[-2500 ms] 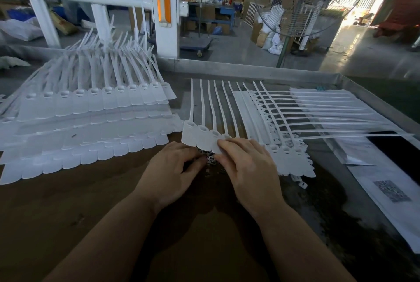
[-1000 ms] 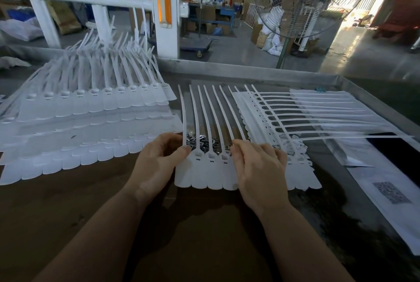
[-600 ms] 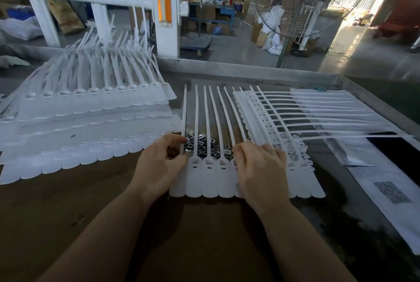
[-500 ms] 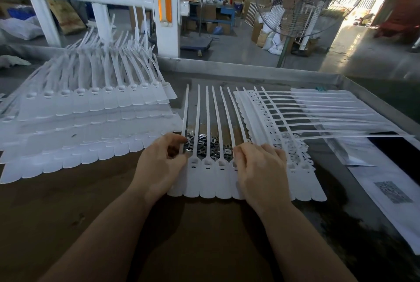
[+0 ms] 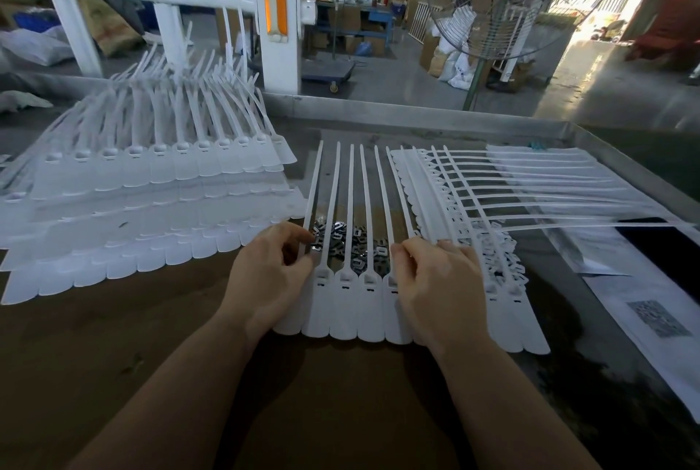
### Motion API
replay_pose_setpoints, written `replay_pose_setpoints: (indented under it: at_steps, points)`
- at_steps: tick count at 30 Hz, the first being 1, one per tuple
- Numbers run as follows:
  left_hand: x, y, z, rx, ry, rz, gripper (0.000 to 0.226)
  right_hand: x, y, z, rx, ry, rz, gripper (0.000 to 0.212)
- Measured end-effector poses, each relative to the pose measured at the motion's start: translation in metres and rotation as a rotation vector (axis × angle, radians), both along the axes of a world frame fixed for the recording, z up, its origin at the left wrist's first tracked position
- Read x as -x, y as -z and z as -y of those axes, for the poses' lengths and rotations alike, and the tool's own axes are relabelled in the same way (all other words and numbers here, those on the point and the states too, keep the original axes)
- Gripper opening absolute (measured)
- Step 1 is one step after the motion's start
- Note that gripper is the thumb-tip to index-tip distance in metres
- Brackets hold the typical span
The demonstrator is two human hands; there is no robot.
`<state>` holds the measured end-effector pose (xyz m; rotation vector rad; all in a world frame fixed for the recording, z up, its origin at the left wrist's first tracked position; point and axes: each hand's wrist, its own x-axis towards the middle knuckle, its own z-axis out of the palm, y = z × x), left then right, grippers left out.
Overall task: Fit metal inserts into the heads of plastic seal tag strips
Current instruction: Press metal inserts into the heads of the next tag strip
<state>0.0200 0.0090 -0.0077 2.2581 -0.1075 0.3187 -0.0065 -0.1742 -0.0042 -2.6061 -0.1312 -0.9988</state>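
Note:
A joined row of white seal tag strips (image 5: 350,303) lies flat on the brown table, heads toward me and tails pointing away. A heap of small shiny metal inserts (image 5: 350,242) shows between the tails, just beyond the heads. My left hand (image 5: 271,274) rests on the row's left end, its fingers curled round the leftmost tail. My right hand (image 5: 441,284) covers the row's right end with fingers curled down over the strips there. Whether either hand holds an insert is hidden.
A big layered stack of white tag strips (image 5: 151,204) fills the left of the table. Another fanned batch (image 5: 492,204) lies to the right, over a clear bag with a printed label (image 5: 655,318). A metal rim (image 5: 416,115) bounds the table's far side.
Both hands dragged the row of strips toward me, off the heap of inserts, which now shows between the tails. Over the last half second the row has only shifted slightly.

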Motion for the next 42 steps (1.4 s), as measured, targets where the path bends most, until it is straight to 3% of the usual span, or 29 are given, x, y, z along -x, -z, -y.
replay_pose_setpoints:
  at_steps: [6, 29, 42]
  points:
    - [-0.001, 0.0, 0.001, -0.038, 0.004, -0.005, 0.02, 0.001, 0.0, 0.001, 0.003, -0.033, -0.031, 0.001]
    - [-0.003, 0.002, 0.0, -0.106, 0.055, -0.012, 0.02, -0.001, 0.0, -0.004, 0.072, -0.059, -0.084, 0.008]
    - [-0.005, 0.002, 0.001, -0.12, 0.048, -0.018, 0.019, -0.01, -0.003, -0.008, -0.058, -0.033, -0.308, 0.02]
